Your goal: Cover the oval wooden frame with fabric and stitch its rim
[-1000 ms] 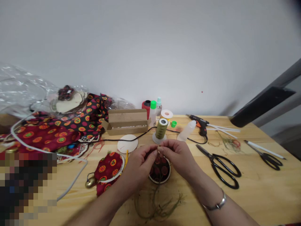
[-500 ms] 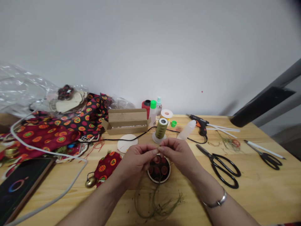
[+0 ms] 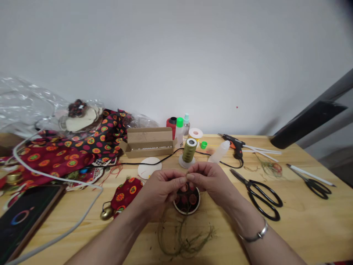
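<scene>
My left hand (image 3: 161, 189) and my right hand (image 3: 211, 182) meet fingertip to fingertip above a small round fabric-covered disc (image 3: 188, 200) on the wooden table (image 3: 303, 221). Both pinch a thin olive-green thread between thumb and forefinger; a needle, if there is one, is too small to see. Loose olive thread (image 3: 183, 237) lies tangled on the table below the disc. A spool of olive thread (image 3: 189, 151) stands just behind my hands. A red patterned fabric piece with a small bell (image 3: 124, 197) lies left of my left hand.
Black scissors (image 3: 259, 193) lie right of my hands, a second pair (image 3: 314, 182) further right. A glue gun (image 3: 234, 145), bottles (image 3: 180, 129), a cardboard box (image 3: 149, 143), a wooden disc (image 3: 149, 168) and patterned fabric (image 3: 60, 151) sit behind. A tablet (image 3: 22, 215) and white cable (image 3: 55, 176) lie left.
My hands have stayed over the disc, the fingertips shifting slightly and drawing closer together on the thread. The view has shifted a little.
</scene>
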`<state>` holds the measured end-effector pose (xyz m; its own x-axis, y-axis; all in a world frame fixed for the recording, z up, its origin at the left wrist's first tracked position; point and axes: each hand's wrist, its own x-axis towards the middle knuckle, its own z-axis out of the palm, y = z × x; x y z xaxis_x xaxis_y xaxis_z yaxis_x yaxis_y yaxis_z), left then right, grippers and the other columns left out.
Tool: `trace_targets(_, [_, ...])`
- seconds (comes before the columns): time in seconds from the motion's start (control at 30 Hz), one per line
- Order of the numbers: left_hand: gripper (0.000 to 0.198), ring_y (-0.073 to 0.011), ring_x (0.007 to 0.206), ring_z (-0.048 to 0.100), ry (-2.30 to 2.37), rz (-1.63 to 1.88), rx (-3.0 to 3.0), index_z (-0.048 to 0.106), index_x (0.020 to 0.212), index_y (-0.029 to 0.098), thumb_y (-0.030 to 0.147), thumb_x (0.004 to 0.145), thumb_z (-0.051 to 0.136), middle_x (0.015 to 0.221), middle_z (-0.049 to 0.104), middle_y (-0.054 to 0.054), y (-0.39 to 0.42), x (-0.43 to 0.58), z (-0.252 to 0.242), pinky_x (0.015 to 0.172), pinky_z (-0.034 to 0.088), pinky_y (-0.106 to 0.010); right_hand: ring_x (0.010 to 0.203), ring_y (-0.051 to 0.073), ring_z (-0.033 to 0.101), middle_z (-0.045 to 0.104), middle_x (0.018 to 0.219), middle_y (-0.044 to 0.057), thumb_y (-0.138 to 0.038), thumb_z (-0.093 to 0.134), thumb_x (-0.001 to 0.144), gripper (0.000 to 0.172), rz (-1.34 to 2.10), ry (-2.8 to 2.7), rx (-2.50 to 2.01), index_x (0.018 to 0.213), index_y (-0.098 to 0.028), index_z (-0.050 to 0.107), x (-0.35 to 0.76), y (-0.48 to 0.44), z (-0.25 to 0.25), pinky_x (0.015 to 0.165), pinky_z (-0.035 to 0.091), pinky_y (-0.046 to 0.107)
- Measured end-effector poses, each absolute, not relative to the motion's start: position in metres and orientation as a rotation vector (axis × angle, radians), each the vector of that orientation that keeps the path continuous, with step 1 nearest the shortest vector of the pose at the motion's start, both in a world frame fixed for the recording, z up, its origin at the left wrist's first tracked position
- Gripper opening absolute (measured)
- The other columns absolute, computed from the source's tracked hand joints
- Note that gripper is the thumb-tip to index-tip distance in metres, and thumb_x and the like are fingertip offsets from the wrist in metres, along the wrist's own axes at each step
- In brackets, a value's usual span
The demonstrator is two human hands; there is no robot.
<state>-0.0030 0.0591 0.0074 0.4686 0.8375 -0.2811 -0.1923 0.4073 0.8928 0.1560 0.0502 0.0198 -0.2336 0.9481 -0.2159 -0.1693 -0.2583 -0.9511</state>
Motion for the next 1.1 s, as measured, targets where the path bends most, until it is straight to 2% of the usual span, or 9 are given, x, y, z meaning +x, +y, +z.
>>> trace_targets(0.27, [0.011, 0.0002, 0.038, 0.033, 0.830, 0.751, 0.945, 0.070, 0.065, 0.015, 0.025, 0.069, 0.070, 0.055, 0.060, 0.002, 0.058, -0.004, 0.008, 0.036, 0.014, -0.015, 0.046, 0.007, 0.052, 0.060, 0.053, -0.002, -0.026, 0.073, 0.062, 0.021, 1.666, -1.065, -1.110, 0.071, -0.014, 0.058, 0.157, 0.050, 0.019, 0.042, 0.032, 0.017])
trace_targets(0.5, [0.010, -0.0003, 0.037, 0.031, 0.877, 0.800, 0.907, 0.069, 0.063, 0.015, 0.024, 0.066, 0.071, 0.052, 0.058, 0.003, 0.055, -0.003, 0.009, 0.036, 0.015, -0.016, 0.043, 0.005, 0.044, 0.055, 0.052, -0.004, -0.028, 0.073, 0.062, 0.022, 1.612, -1.090, -1.138, 0.070, -0.013, 0.058, 0.155, 0.052, 0.019, 0.040, 0.026, 0.017])
trace_targets(0.63, [0.011, -0.0010, 0.037, 0.031, 0.919, 0.823, 0.901, 0.069, 0.064, 0.015, 0.026, 0.067, 0.070, 0.051, 0.057, 0.003, 0.057, -0.003, 0.009, 0.037, 0.015, -0.016, 0.040, 0.004, 0.033, 0.050, 0.050, -0.005, -0.041, 0.063, 0.073, 0.029, 1.581, -1.117, -1.119, 0.073, -0.012, 0.061, 0.155, 0.052, 0.017, 0.039, 0.021, 0.019])
trace_targets(0.77, [0.013, -0.0015, 0.037, 0.028, 0.957, 0.864, 0.889, 0.069, 0.064, 0.015, 0.027, 0.065, 0.071, 0.049, 0.055, 0.003, 0.060, -0.003, 0.010, 0.037, 0.015, -0.017, 0.044, 0.007, 0.032, 0.047, 0.050, -0.003, -0.049, 0.052, 0.079, 0.041, 1.380, -1.306, -1.264, 0.071, -0.011, 0.065, 0.159, 0.054, 0.018, 0.042, 0.022, 0.022])
trace_targets(0.93, [0.011, -0.0018, 0.037, 0.028, 0.980, 0.931, 0.954, 0.068, 0.062, 0.015, 0.025, 0.066, 0.070, 0.053, 0.059, 0.003, 0.060, -0.004, 0.013, 0.037, 0.016, -0.018, 0.051, 0.008, 0.037, 0.048, 0.053, -0.002, -0.041, 0.062, 0.073, 0.031, 1.242, -1.481, -1.382, 0.061, -0.012, 0.064, 0.166, 0.055, 0.023, 0.049, 0.029, 0.023])
trace_targets(1.1, [0.011, -0.0021, 0.038, 0.028, 1.025, 0.971, 1.026, 0.070, 0.063, 0.016, 0.026, 0.068, 0.068, 0.058, 0.062, 0.003, 0.061, -0.004, 0.011, 0.037, 0.016, -0.019, 0.045, 0.006, 0.033, 0.045, 0.049, -0.004, -0.040, 0.064, 0.071, 0.028, 1.337, -1.357, -1.262, 0.063, -0.013, 0.064, 0.163, 0.049, 0.027, 0.044, 0.026, 0.021])
